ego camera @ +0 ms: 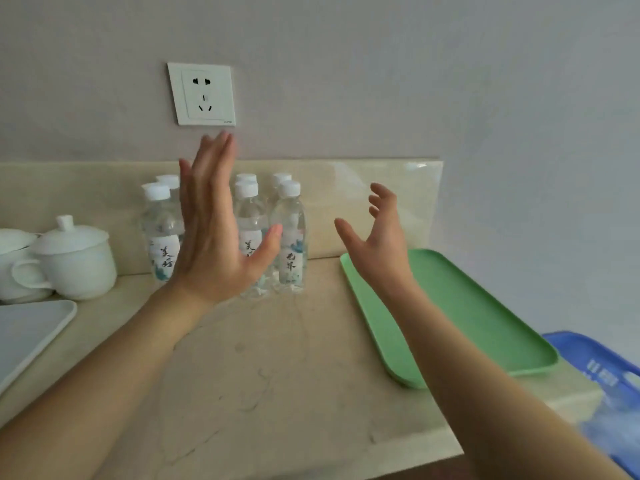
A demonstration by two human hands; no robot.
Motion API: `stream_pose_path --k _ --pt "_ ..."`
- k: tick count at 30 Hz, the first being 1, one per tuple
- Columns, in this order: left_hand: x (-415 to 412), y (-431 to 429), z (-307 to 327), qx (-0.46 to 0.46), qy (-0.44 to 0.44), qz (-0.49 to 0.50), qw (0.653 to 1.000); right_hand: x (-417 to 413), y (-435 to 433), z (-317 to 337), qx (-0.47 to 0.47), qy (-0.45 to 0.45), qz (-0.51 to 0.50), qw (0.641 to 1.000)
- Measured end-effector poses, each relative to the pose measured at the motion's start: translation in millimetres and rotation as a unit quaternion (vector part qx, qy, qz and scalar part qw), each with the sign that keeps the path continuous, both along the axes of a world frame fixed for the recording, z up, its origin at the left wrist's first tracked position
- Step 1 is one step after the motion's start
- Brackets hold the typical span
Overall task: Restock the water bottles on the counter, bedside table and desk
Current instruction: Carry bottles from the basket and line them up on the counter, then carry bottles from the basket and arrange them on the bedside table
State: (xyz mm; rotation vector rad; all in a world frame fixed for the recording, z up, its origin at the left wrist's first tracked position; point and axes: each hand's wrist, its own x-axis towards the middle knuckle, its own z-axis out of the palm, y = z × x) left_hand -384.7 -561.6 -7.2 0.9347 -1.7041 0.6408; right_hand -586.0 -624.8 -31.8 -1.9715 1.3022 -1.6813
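Note:
Several clear water bottles (290, 237) with white caps and white printed labels stand upright in two rows at the back of the beige marble counter (270, 368), against its backsplash. My left hand (214, 233) is raised in front of the bottles with straight fingers, palm facing right, and hides part of the group. It holds nothing. My right hand (379, 237) hovers to the right of the bottles with fingers spread and relaxed, also holding nothing. Neither hand touches a bottle.
A green tray (485, 317) lies on the counter's right side. A blue crate (602, 365) sits beyond the counter's right edge. White lidded cups (74, 261) stand at the left, with a white tray (31, 334) in front. A wall socket (202, 94) is above.

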Motion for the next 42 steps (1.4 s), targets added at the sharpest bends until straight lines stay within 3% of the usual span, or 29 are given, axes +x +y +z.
stream_pose_path --k 14,24,33,42 --pt "-254 16 13 0.068 -0.047 -0.154 0.985 -286 103 0 -0.019 0.001 -0.250 0.968" --pt "-443 66 -6 0.128 -0.076 -0.257 0.955 -469 229 -15 0.040 0.016 -0.384 0.923" --pt "-534 85 -72 0.196 -0.134 -0.278 0.931 -558 294 -49 0.165 0.064 -0.407 0.896" --pt "-563 55 -110 0.307 -0.173 -0.263 0.898 -574 271 -78 0.232 0.105 -0.361 0.897"
